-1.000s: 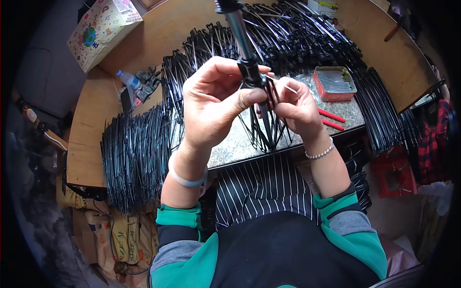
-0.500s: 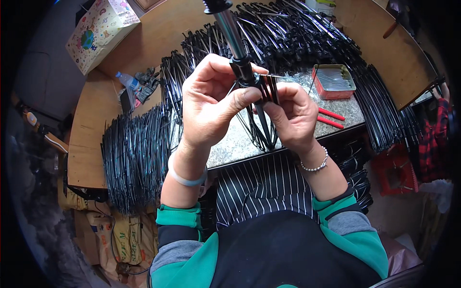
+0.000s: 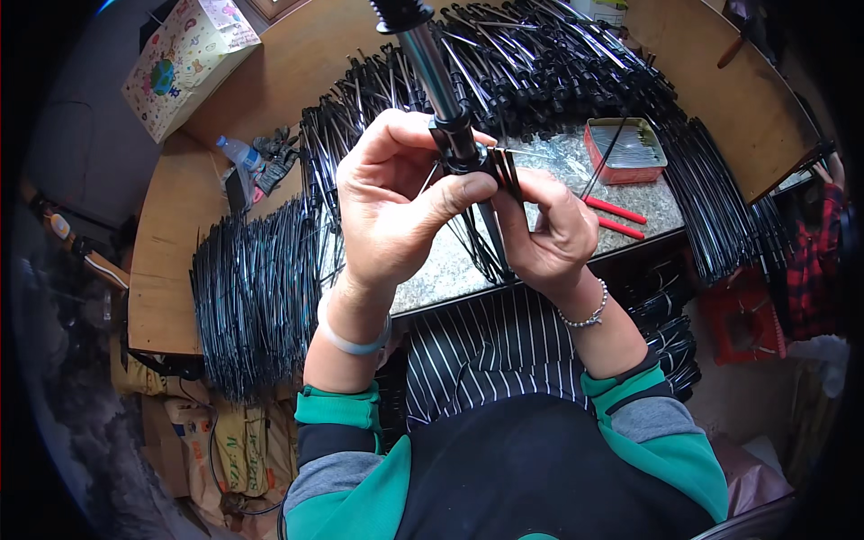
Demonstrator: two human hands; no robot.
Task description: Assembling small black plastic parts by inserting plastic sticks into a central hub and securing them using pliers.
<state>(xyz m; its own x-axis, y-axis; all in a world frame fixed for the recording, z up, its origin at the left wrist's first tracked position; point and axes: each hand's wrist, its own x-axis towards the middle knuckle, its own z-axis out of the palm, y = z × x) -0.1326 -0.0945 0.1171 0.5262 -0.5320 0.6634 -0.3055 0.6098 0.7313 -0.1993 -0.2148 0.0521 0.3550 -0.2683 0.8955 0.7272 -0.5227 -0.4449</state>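
An umbrella frame (image 3: 427, 67) with a metallic shaft and black fittings stands tilted in front of me. My left hand (image 3: 382, 198) is closed round its black hub, the thumb pressed over the front. Thin black ribs (image 3: 477, 247) hang below the hub toward the stone-topped bench (image 3: 432, 279). My right hand (image 3: 551, 229) is closed on several ribs just right of the hub, with thumb and fingers pinched together. A thin pale wire sticks out near those fingertips; which hand holds it, I cannot tell. One dark rib slants up to the right past my right hand.
Large piles of umbrella frames (image 3: 540, 72) lie behind, with bundled ribs (image 3: 252, 297) on the left. A red tin (image 3: 621, 171) of thin wires stands beside red-handled pliers (image 3: 616, 218). Farther left are a plastic bottle (image 3: 238, 151) and gloves (image 3: 277, 153). Someone's checked sleeve (image 3: 810, 261) shows far right.
My right hand has closed in slightly, and the ribs at its fingers have shifted. A dark rib now slants farther right, across the tin. The left hand still grips the hub.
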